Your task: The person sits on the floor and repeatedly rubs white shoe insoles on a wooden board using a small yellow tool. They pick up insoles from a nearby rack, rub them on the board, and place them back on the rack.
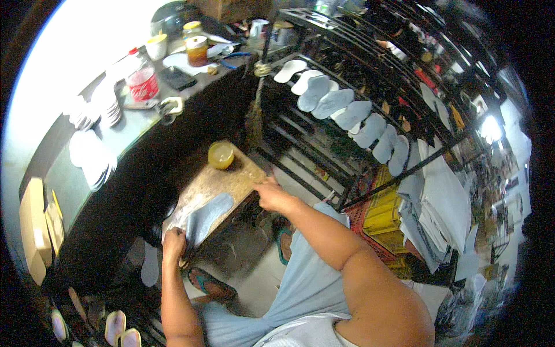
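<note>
A wooden board [247, 165] lies tilted across the middle in front of me. Flat on its near part rests a blue-grey shoe insole [211, 214], with a whitish smear or strip beside it. My left hand [174, 242] is closed at the board's near left corner, close to the insole's lower end; what its fingers hold is hidden. At the board's right edge, my right hand [273, 194] grips the rim with bent fingers. A yellow bowl [221, 155] containing something pale stands at the board's far end.
Blue-grey and white insoles [335, 103] line a dark metal rack at right. The workbench [134, 124] at left carries white insole stacks [92, 159], a red-labelled bottle [142, 84], an amber jar [197, 52] and a dark phone [178, 77]. Folded sheets [436, 202] lie beside a yellow crate [381, 217].
</note>
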A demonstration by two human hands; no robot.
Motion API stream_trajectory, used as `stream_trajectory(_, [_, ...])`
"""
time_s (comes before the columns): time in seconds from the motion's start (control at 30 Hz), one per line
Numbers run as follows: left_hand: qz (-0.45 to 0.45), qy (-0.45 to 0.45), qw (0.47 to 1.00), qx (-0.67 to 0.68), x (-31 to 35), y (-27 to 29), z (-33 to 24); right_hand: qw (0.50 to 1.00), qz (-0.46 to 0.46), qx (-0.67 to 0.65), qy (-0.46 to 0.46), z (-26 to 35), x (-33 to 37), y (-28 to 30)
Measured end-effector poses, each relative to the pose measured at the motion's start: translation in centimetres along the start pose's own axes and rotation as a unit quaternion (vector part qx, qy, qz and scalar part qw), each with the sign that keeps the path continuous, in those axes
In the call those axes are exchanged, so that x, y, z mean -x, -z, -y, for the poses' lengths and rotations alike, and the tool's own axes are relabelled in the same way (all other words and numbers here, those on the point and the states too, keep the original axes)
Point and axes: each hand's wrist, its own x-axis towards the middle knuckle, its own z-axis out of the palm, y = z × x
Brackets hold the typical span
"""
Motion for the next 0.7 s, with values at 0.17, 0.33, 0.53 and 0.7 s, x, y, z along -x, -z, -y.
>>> stream_trajectory(0.17, [-0.029,0.020,0.989,0.144,1.2,0.9,-2.8,0.999,-0.045,-0.004,-0.002,-0.1,-3.4,0.1])
stream_trajectory(0.33, [-0.103,-0.017,0.993,0.061,2.5,1.3,-4.7,0.992,-0.108,-0.023,0.056,1.4,-4.4,0.3])
stream_trajectory(0.53, [-0.124,-0.142,0.978,0.093,4.9,2.3,-9.2,0.947,-0.103,-0.216,0.212,4.2,-3.5,1.1])
stream_trajectory(0.7, [-0.124,-0.296,0.939,0.120,9.1,2.2,-15.2,0.865,-0.091,-0.318,0.378,7.4,0.1,2.7])
